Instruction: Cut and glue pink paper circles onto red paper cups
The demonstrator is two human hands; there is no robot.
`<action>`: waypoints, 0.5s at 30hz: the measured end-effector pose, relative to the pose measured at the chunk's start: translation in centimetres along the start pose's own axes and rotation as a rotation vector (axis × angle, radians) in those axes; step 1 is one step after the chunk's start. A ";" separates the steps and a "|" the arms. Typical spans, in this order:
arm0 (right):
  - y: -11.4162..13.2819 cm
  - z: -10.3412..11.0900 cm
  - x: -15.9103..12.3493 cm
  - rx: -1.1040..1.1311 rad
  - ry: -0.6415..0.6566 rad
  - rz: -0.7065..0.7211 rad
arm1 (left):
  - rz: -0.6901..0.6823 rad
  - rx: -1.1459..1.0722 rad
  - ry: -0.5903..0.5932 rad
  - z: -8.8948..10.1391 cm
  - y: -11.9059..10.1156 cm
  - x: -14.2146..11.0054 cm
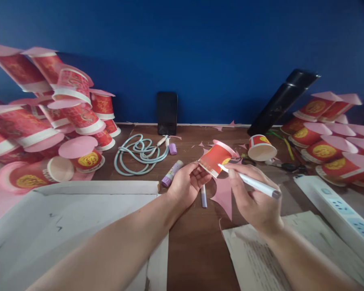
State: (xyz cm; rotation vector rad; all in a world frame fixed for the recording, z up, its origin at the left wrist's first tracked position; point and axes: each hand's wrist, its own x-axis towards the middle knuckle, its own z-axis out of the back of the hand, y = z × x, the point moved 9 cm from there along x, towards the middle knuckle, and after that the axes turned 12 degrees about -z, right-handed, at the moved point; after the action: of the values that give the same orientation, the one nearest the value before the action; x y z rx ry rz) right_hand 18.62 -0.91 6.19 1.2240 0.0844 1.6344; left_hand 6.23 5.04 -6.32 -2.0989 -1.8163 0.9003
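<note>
My left hand (191,180) is closed around the rim end of a red paper cup (216,158), which it holds tilted above the table. A round pink paper disc (223,148) covers the cup's far end. In my right hand (255,196) is a white marker (255,184), its tip at the cup's side near a yellow emblem. Under my hands lie a pink paper offcut (223,196) and a pale marker cap (203,197). A purple glue stick (172,173) rests beside my left wrist, and its purple cap (172,149) lies behind it.
Stacked red cups with pink discs stand at the left (75,117) and right (324,149). Behind are a pale blue cable (139,155), a phone (167,113), a black bottle (283,101) and a loose cup (261,148). A white box lid (79,226), paper sheet (318,242) and power strip (336,206) lie nearer.
</note>
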 end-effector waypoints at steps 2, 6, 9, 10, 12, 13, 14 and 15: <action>0.2 -0.3 -0.1 0.007 0.036 0.010 | -0.001 -0.003 -0.001 0.0 0.0 0.0; 0.6 -1.0 -0.4 0.017 0.125 0.033 | -0.002 -0.015 0.007 0.0 0.0 0.0; 0.6 -0.7 -0.4 0.007 0.089 0.035 | 0.002 -0.010 0.008 0.0 0.1 -0.1; 0.5 -0.4 -0.3 0.001 0.059 0.031 | 0.002 -0.008 0.006 0.0 0.1 -0.1; 0.2 0.0 -0.1 -0.006 0.003 0.019 | 0.000 -0.008 0.005 0.0 0.1 -0.1; 0.1 0.2 0.0 -0.007 -0.016 0.014 | -0.004 -0.010 0.008 0.0 0.1 0.0; 0.1 0.3 0.0 -0.006 -0.022 0.012 | -0.005 -0.010 0.010 -0.1 0.1 0.0; 0.0 0.2 0.0 -0.004 -0.014 0.011 | -0.005 -0.010 0.010 -0.1 0.0 0.0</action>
State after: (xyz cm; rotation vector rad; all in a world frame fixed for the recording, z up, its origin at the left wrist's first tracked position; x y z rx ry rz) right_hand 18.75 -1.00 6.35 1.2350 0.0654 1.6347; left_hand 6.32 5.03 -6.27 -2.0996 -1.8241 0.8804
